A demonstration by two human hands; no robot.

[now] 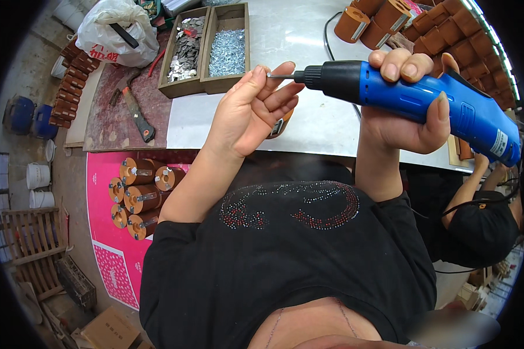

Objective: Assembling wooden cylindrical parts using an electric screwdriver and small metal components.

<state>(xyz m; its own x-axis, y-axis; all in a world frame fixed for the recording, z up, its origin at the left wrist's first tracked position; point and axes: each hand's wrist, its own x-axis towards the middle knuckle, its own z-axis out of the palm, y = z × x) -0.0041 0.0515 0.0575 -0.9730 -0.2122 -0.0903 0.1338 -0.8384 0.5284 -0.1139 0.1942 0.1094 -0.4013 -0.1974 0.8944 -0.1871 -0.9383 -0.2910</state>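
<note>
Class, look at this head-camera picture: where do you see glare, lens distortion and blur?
Head view: glare whitens the grey table near its far edge; the fisheye bends the table's front edge and darkens the corners; a smeared patch sits at the bottom right; the right hand, the blue electric screwdriver and the left hand at its tip stay sharp.

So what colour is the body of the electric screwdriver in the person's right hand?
Bright blue, with a black nose: the handheld electric screwdriver shows clearly in the head view, gripped by the right hand.
</note>
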